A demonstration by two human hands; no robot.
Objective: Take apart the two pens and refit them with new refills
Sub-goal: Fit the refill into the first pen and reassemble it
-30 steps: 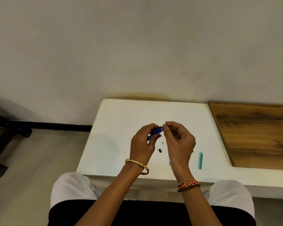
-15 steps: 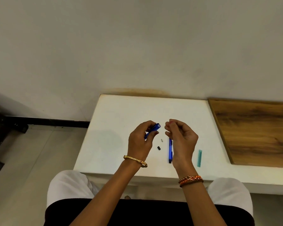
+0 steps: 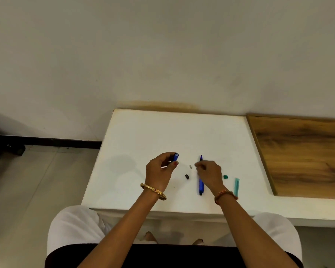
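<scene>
My left hand (image 3: 159,171) grips a short blue pen barrel (image 3: 175,157), open end tilted up and away from me. My right hand (image 3: 209,174) hovers low over a long blue pen (image 3: 201,183) that lies lengthwise on the white table (image 3: 143,136), tip pointing away. Its fingertips are pinched together; I see nothing between them. A small grey piece (image 3: 190,166) and a small black piece (image 3: 187,176) lie between my hands. A tiny green piece (image 3: 225,176) and a teal pen part (image 3: 236,186) lie to the right of my right hand.
A wooden board (image 3: 302,151) adjoins the white table on the right. The wall runs along the table's far edge. The floor and a black frame (image 3: 46,142) are to the left. My knees sit under the near edge.
My right hand has parted from the blue barrel in my left hand and dropped right, down over the blue pen on the table. The left hand has kept its grip.
</scene>
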